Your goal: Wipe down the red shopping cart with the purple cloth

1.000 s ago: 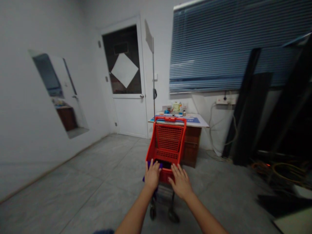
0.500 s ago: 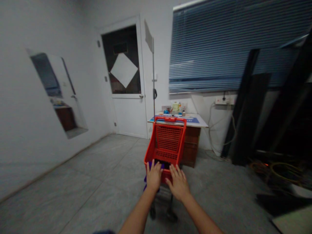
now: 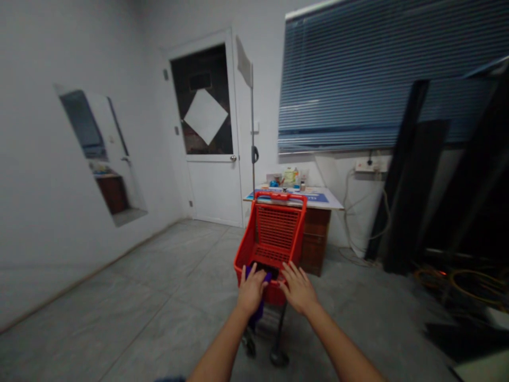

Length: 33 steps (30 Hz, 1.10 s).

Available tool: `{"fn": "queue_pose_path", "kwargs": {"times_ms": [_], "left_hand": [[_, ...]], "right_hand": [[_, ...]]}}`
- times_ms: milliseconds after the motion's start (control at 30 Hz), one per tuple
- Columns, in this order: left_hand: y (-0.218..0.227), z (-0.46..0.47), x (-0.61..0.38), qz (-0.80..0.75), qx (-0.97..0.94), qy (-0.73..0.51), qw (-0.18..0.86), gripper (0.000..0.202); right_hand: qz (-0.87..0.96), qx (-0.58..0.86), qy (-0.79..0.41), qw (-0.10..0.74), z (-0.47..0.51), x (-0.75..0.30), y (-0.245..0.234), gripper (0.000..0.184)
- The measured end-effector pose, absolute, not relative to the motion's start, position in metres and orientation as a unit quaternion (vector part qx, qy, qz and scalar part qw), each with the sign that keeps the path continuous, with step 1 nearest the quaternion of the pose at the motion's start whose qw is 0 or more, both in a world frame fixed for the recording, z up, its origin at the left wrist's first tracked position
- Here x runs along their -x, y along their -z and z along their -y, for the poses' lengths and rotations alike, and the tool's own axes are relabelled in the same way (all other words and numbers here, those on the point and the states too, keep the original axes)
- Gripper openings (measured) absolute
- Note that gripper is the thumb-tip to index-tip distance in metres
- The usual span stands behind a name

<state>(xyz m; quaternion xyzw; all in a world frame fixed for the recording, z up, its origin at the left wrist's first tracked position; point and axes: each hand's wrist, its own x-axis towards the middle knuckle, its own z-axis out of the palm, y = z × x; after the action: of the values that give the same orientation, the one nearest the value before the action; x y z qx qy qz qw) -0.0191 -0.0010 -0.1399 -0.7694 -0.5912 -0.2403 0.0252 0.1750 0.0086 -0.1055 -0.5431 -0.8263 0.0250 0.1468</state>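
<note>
We record the left hand lying over the near rim of a red plastic shopping cart, its fingers close together and curved down onto a purple cloth-like item. We cannot tell whether they clamp it. The right hand sits just right of those fingers, over the cart's near corner, its own fingers spread apart and holding nothing we can see.

The cart stands directly ahead of and below the fingers, upright on the floor. The purple item lies inside at the near end, beside a dark object, and part of it hangs down outside the basket beneath the left hand. Below the fingers, the cart's dark frame and casters meet the grey tiled floor.

Beyond the fingers, past the cart's far handle, is a wooden desk. Its white tabletop carries a blue mat and small bottles. Left of the desk is a white door with a dark glass panel. A wall mirror hangs further left, and blue blinds cover the window on the right.
</note>
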Motion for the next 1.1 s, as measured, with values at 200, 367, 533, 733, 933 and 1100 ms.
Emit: {"fn": "queue_pose_path", "kwargs": {"times_ms": [200, 367, 533, 733, 933, 1100], "left_hand": [[0.143, -0.004, 0.023, 0.597, 0.769, 0.226, 0.032, 0.037], [0.140, -0.007, 0.038, 0.595, 0.772, 0.225, 0.025, 0.034], [0.136, -0.001, 0.040, 0.601, 0.761, 0.242, 0.012, 0.033], [0.134, 0.014, 0.016, 0.561, 0.795, 0.231, 0.019, 0.038], [0.133, 0.009, 0.032, 0.597, 0.767, 0.232, 0.039, 0.035], [0.133, 0.016, 0.022, 0.603, 0.760, 0.240, 0.041, 0.037]], "right_hand": [[0.834, 0.524, -0.011, 0.173, -0.005, -0.171, 0.112, 0.058], [0.834, 0.524, -0.015, 0.170, 0.003, -0.160, 0.114, 0.061], [0.838, 0.519, -0.037, 0.164, 0.012, -0.153, 0.115, 0.065], [0.837, 0.522, -0.059, 0.152, 0.019, -0.156, 0.109, 0.067], [0.840, 0.519, -0.063, 0.147, 0.021, -0.153, 0.110, 0.068], [0.835, 0.525, -0.059, 0.155, 0.021, -0.148, 0.117, 0.069]]}}
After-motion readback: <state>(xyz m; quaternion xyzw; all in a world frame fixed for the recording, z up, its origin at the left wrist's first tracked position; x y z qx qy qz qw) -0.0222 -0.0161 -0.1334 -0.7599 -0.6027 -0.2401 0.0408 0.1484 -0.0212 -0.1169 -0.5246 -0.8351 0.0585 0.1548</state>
